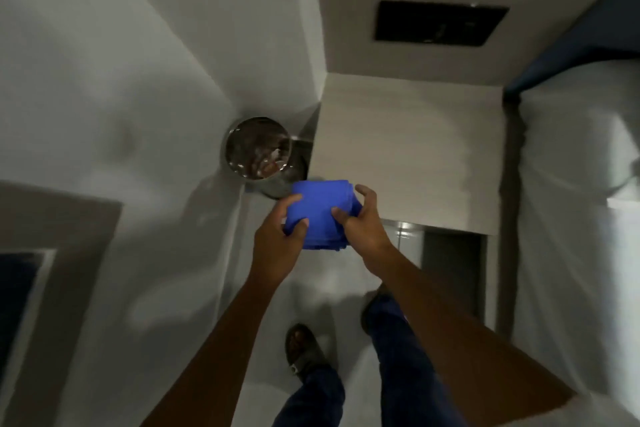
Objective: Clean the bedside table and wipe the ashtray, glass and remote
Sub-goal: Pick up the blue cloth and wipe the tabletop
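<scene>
Nearest the camera, two legs in dark blue trousers stand on a pale floor (194, 288), the left foot (303, 350) in a dark sandal, the right foot (375, 305) partly hidden behind the right forearm. Both bare forearms reach forward from the bottom edge.

Beyond them the two hands meet on a folded blue cloth (320, 210), held in the air over the floor, just in front of the desk's near left corner. The left hand (277, 236) has its grip closed on the cloth's left edge, thumb on top and fingers curled under. The right hand (363, 224) grips the right edge, thumb pressed on the upper face, fingers wrapped round the far side.

Just past the cloth, to the left, a shiny metal bin (258, 149) stands on the floor in the corner, touching or nearly touching the desk's side; brownish scraps lie inside, too blurred to name. The desk (415, 156) has a pale wood-grain top. No ashtray, glass or remote shows on it.

To the right, a bed (571, 184) with white sheets runs along the desk, a dark blue headboard (588, 35) above it. On the wall behind the desk sits a dark rectangular panel (440, 22).
</scene>
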Tool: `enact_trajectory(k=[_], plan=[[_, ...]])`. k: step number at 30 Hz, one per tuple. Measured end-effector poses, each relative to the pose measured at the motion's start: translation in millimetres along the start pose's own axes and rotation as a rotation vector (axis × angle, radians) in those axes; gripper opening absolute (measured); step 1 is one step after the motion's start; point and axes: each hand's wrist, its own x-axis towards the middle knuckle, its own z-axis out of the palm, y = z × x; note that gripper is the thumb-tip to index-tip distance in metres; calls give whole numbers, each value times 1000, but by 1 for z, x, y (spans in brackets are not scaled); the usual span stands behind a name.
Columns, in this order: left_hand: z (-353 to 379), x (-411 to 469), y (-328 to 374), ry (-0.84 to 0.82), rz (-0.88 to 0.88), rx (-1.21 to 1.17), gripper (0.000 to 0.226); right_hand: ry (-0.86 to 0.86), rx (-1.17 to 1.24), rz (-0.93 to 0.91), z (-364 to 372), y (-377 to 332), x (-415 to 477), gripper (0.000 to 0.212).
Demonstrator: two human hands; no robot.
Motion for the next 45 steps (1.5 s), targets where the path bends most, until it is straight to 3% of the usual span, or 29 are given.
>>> enact_trajectory(k=[3, 8, 13, 15, 19, 22, 25, 31, 34, 36, 39, 45], plan=[[57, 27, 22, -173, 52, 126, 40, 102, -164, -75, -55, 0, 24, 56], [145, 59, 47, -460, 128, 296, 62, 173, -411, -18, -129, 10, 59, 60], [176, 73, 46, -572, 229, 576, 73, 252, -534, 103, -174, 37, 77, 68], [169, 81, 37, -530, 288, 712, 67, 313, -713, 104, -178, 42, 77, 61], [144, 112, 8, -465, 353, 876, 59, 376, -1065, -169, -161, 42, 80, 53], [128, 128, -24, -433, 388, 1048, 63, 288, -1220, -207, -149, 51, 100, 65], [130, 157, -36, -394, 472, 1064, 69, 223, -1370, -212, -157, 74, 122, 79], [152, 213, -81, -169, 571, 1010, 69, 459, -1363, -207, -203, 109, 160, 74], [154, 216, -88, -100, 642, 979, 69, 683, -1247, -162, -181, 99, 184, 70], [153, 217, -88, -80, 658, 965, 68, 743, -1166, -143, -155, 92, 200, 69], [152, 218, -88, -71, 649, 934, 68, 696, -1199, -224, -120, 80, 213, 71], [151, 217, -90, -61, 665, 969, 68, 375, -1340, -432, -97, 113, 174, 69]])
